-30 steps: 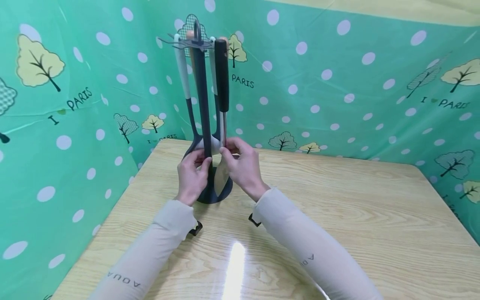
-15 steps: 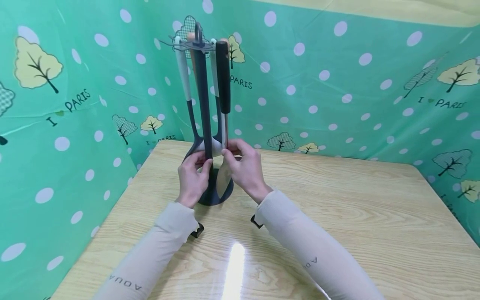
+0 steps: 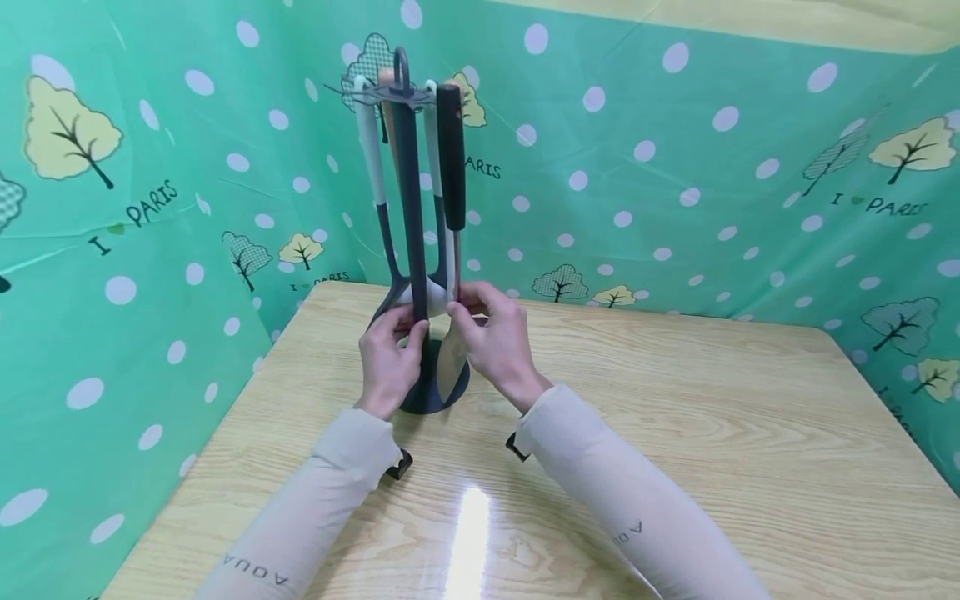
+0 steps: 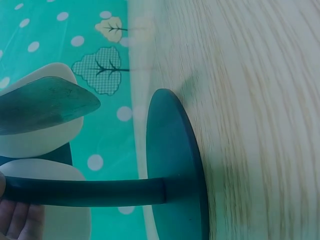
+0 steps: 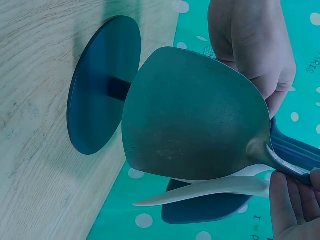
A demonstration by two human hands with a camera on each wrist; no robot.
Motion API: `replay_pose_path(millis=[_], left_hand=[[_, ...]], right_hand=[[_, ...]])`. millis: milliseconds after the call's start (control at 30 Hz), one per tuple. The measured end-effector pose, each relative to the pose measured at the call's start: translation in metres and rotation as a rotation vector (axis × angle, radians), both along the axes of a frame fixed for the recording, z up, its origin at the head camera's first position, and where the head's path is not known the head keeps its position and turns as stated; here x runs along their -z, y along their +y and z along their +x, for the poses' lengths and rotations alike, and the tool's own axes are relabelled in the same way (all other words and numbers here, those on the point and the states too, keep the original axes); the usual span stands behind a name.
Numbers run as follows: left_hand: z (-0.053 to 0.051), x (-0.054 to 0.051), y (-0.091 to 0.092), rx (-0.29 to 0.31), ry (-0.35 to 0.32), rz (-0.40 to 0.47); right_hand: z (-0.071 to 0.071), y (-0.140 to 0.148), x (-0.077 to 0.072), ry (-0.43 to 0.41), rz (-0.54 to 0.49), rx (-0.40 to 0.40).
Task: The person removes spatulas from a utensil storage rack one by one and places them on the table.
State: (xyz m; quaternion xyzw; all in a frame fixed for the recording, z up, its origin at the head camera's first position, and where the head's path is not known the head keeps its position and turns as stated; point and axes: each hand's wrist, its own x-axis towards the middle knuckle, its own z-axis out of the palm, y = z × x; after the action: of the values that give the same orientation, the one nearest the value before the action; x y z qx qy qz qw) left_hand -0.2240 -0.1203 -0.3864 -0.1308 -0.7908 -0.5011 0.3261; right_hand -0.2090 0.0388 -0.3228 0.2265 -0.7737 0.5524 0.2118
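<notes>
Steadying the stand (image 3: 410,192) on the bench (image 3: 675,417) with the left hand (image 3: 388,365), its grip clamped round the post (image 4: 110,193), gently align the metal spatula (image 5: 195,117), blade-down just beside that post, with the right hand (image 3: 497,343), its grip pinched low on the shaft (image 5: 287,168).

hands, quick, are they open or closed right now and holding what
Left hand: closed, gripping the black pole.
Right hand: closed, pinching the shaft of the metal spatula.
</notes>
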Motion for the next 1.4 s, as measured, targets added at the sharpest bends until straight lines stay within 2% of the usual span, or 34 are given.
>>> replay_pose_path(millis=[500, 967, 1400], left_hand=[[0.003, 0.002, 0.005, 0.005, 0.006, -0.007], [0.002, 0.002, 0.015, 0.021, 0.023, 0.022], [0.002, 0.003, 0.023, 0.022, 0.036, 0.047]], right_hand=[[0.004, 0.006, 0.002, -0.008, -0.005, -0.007], [0.007, 0.014, 0.001, -0.025, -0.006, 0.014], [0.009, 0.024, 0.001, -0.002, -0.013, 0.026]])
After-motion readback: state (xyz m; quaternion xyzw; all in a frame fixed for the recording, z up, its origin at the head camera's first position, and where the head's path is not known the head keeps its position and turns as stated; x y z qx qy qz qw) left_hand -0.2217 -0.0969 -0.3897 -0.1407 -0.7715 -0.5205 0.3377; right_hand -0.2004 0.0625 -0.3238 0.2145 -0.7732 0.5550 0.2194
